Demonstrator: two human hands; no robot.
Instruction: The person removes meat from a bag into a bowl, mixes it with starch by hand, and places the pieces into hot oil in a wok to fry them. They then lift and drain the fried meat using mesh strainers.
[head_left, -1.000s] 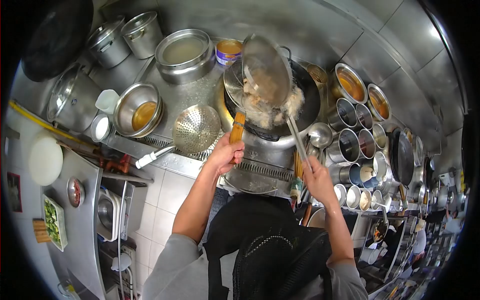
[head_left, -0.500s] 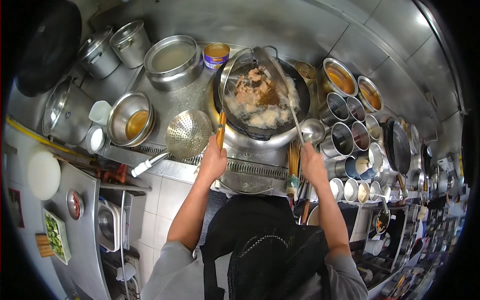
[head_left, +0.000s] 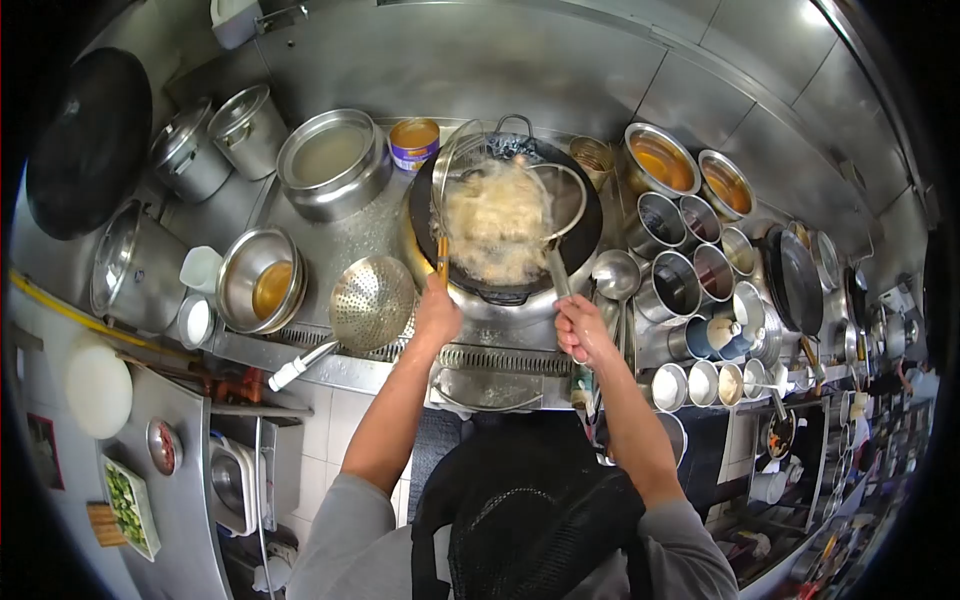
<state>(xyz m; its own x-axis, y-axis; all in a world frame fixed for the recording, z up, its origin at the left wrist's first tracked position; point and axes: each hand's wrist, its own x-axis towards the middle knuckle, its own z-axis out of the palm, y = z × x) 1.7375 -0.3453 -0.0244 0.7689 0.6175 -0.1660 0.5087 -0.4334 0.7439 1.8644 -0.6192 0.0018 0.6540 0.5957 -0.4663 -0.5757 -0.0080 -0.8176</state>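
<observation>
My left hand (head_left: 437,312) is closed around the wooden handle of a wire strainer (head_left: 443,253), whose round mesh head lies over the left side of the black wok (head_left: 588,235). My right hand (head_left: 583,328) grips the metal handle of a long ladle (head_left: 560,276); its round head is over the wok's right side, partly blurred. Between the two tools, pale battered pieces (head_left: 495,212) bubble in hot oil, smeared by motion and foam. A perforated skimmer (head_left: 372,303) with a white handle end rests left of my left hand.
A steel pot of cloudy liquid (head_left: 335,190) and a purple can (head_left: 413,158) stand behind left. To the right are a second ladle (head_left: 616,274), bowls of orange sauce (head_left: 662,160), and several steel containers (head_left: 672,285). A steel bowl (head_left: 262,280) sits further left.
The ladle has swung left and nearer, and my right hand moved left with it. The pieces have gathered between strainer and ladle. The camera view has shifted slightly.
</observation>
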